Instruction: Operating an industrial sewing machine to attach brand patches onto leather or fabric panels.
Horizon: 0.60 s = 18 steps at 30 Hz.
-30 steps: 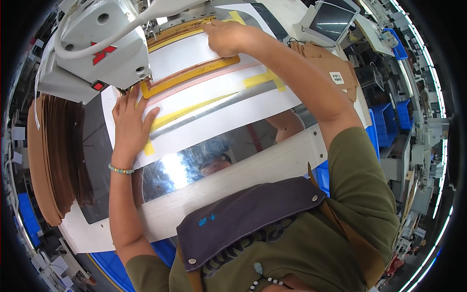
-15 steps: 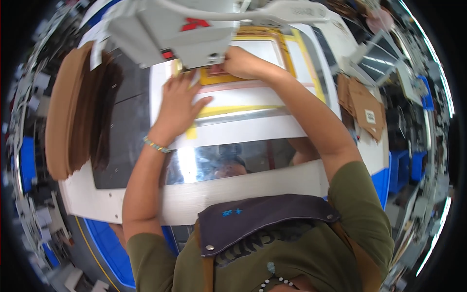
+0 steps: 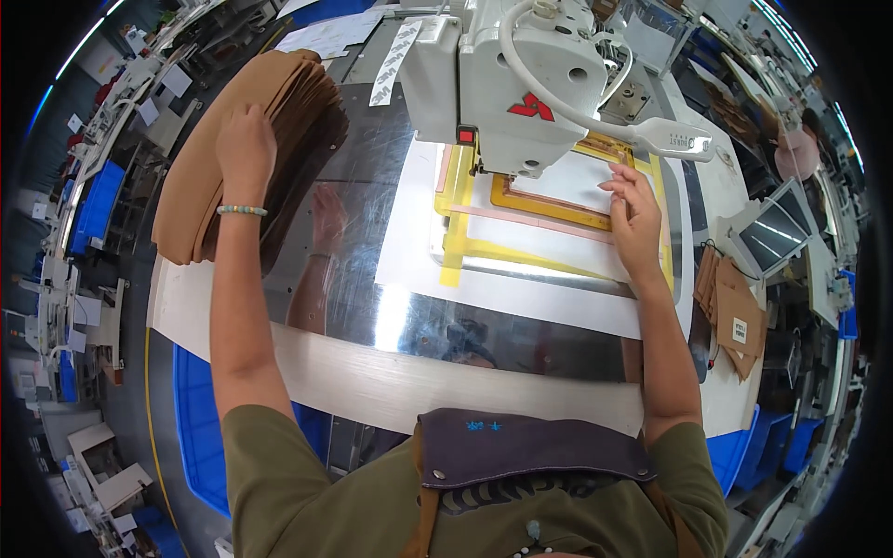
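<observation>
My left hand [image 3: 248, 153] is on a thick stack of brown curved panels [image 3: 200, 177] at the left of the table. Its fingers are bent and pressed together at the stack's upper surface, seemingly pinching the top panel; the fingertips are partly hidden. My right hand [image 3: 635, 223] hovers at the right side of a yellow-edged frame [image 3: 549, 206], fingers loosely bent and apart, holding nothing. That frame lies on a white sheet with yellow tape strips [image 3: 453, 244], under the head of a white sewing machine [image 3: 521, 84].
A shiny metal plate [image 3: 437, 339] runs along the table's front, reflecting light. A grey handheld device on a cable [image 3: 674, 139] hangs by the machine head. Brown card pieces [image 3: 735, 307] and a tilted panel [image 3: 777, 228] are at the right. Blue bins [image 3: 200, 428] stand below.
Both hands have left the spot under the machine head. My left hand has gone left onto the brown stack; my right hand has drawn back to the frame's right side. The view has shifted too.
</observation>
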Available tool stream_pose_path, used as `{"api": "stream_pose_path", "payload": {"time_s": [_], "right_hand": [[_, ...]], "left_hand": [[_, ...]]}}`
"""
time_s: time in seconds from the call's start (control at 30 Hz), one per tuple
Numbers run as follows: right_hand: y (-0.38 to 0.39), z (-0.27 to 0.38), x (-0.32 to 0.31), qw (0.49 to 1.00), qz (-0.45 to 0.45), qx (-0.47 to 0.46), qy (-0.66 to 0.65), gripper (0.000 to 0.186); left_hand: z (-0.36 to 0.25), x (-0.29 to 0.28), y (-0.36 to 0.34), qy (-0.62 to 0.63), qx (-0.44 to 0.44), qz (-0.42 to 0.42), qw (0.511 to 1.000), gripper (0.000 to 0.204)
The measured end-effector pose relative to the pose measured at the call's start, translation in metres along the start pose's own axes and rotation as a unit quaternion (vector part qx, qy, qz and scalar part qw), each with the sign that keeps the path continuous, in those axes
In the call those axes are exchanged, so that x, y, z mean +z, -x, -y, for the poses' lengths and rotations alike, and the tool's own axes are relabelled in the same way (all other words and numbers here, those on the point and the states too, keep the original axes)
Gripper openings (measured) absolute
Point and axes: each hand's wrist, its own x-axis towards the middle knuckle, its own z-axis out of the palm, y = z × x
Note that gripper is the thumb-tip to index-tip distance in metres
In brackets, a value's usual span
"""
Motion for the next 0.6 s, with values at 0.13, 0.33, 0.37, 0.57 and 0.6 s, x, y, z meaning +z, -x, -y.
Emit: {"api": "stream_pose_path", "payload": {"time_s": [0.13, 0.33, 0.37, 0.57, 0.6], "right_hand": [[-0.002, 0.01, -0.002, 1.0, -0.008, 0.007, -0.025, 0.021], [0.0, 0.0, -0.006, 1.0, -0.018, -0.003, -0.009, 0.019], [-0.002, -0.001, -0.004, 0.999, -0.027, 0.002, -0.024, 0.018], [-0.001, -0.002, -0.004, 0.999, -0.006, 0.026, -0.034, 0.019], [0.002, -0.003, -0.004, 0.999, -0.008, 0.034, -0.029, 0.019]], "left_hand": [[0.044, 0.021, 0.011, -0.058, 0.075, 0.009, 0.995, 0.013], [0.087, 0.049, -0.02, 0.143, -0.1, 0.081, 0.981, 0.022], [0.114, 0.05, -0.029, 0.138, -0.102, 0.081, 0.982, 0.022], [0.14, 0.01, -0.081, 0.439, -0.28, -0.037, 0.853, 0.028], [0.113, 0.001, -0.085, 0.378, -0.194, -0.072, 0.903, 0.027]]}}
